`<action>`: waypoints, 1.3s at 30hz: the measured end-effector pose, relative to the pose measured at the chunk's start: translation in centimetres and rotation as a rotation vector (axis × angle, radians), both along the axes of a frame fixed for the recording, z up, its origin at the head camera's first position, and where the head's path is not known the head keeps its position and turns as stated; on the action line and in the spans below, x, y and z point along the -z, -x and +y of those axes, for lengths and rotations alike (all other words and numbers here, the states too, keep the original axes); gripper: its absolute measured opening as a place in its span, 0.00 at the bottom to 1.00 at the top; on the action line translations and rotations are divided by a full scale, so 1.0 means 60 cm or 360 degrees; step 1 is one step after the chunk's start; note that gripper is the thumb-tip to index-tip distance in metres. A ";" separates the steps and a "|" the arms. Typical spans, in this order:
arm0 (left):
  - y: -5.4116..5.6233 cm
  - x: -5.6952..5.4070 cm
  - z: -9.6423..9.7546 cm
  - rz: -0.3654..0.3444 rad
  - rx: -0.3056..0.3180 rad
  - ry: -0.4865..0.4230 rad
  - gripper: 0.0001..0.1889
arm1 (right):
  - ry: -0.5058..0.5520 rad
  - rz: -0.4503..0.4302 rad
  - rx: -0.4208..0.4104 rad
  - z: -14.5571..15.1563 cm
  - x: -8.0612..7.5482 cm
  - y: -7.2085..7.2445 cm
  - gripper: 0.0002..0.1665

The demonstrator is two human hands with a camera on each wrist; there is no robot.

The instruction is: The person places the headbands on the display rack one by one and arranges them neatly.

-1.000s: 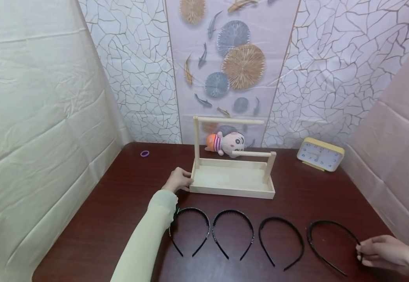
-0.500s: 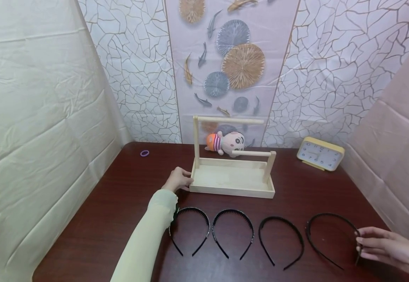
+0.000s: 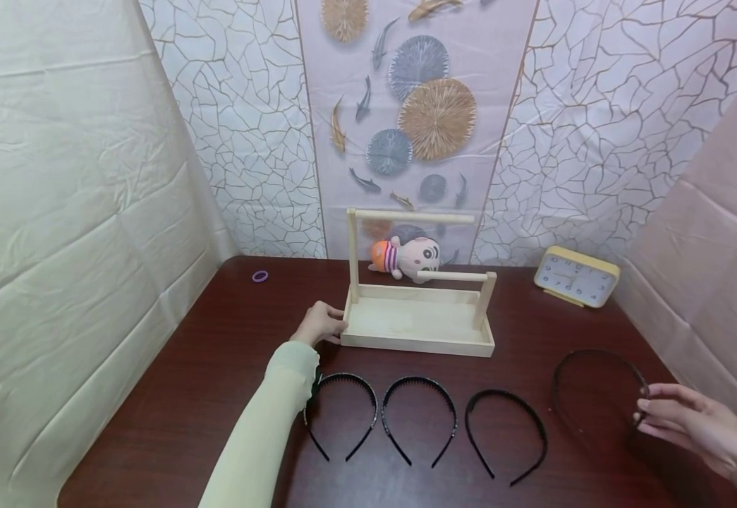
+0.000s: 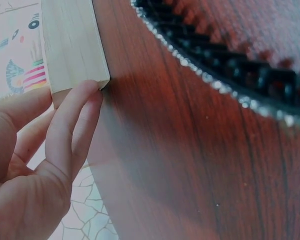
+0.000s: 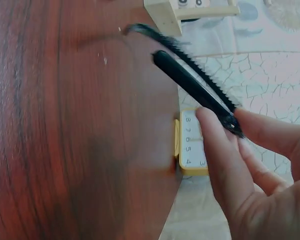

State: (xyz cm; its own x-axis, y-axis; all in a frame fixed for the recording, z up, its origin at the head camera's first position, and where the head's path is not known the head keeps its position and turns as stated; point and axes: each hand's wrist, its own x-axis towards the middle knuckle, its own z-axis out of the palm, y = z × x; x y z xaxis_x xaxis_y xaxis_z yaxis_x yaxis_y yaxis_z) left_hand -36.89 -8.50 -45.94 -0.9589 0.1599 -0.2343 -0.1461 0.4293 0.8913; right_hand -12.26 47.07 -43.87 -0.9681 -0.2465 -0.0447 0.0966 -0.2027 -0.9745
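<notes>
My right hand (image 3: 692, 420) pinches one arm of a thin black headband (image 3: 599, 351) between thumb and fingers. In the right wrist view this headband (image 5: 190, 85) shows a toothed inner edge and hangs above the table. My left hand (image 3: 319, 324) holds the left end of a pale wooden caddy (image 3: 419, 346) with a raised bar at the back and a lower one in front. The left wrist view shows the fingertips at that corner of the wood (image 4: 75, 45). Three black headbands lie in a row: one at the left (image 3: 368, 395), one in the middle (image 3: 451, 406), one at the right (image 3: 536, 420).
A plush doll (image 3: 412, 257) lies behind the caddy. A yellow-framed clock (image 3: 577, 279) stands at the back right, and a purple ring (image 3: 260, 276) lies at the back left. Cloth hangs along both sides and the back of the dark red table (image 3: 184, 402).
My right hand has lifted the rightmost headband off the table, moving it up and slightly away from me. The left hand and caddy stay in place.
</notes>
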 end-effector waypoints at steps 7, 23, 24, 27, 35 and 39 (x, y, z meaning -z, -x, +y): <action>-0.002 -0.001 0.000 0.0002 0.0001 0.0000 0.19 | 0.0054 0.0130 0.0414 -0.035 -0.003 0.011 0.21; 0.000 0.002 -0.001 0.0014 0.0007 -0.0012 0.20 | 0.0091 0.0221 0.1054 -0.114 -0.026 0.043 0.16; 0.000 0.002 -0.001 0.0014 0.0008 -0.0015 0.20 | 0.0075 0.0233 0.1078 -0.117 -0.026 0.046 0.16; 0.000 0.003 -0.001 0.0011 0.0010 -0.0031 0.20 | 0.0016 0.0221 0.1146 -0.125 -0.025 0.054 0.15; 0.000 0.004 0.000 0.0015 0.0027 -0.0037 0.21 | -0.0131 0.0175 0.1258 -0.140 -0.021 0.079 0.15; 0.000 0.003 0.000 0.0018 0.0009 -0.0019 0.20 | -0.0167 0.0155 0.1279 -0.149 -0.022 0.091 0.15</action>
State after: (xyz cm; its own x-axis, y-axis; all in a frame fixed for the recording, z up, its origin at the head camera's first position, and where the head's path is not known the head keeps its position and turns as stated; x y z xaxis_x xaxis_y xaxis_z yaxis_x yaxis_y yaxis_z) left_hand -36.88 -8.51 -46.13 -0.9605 0.1682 -0.2217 -0.1338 0.4192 0.8980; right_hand -17.74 38.15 -42.55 -0.8482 0.5258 0.0645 -0.1255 -0.0811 -0.9888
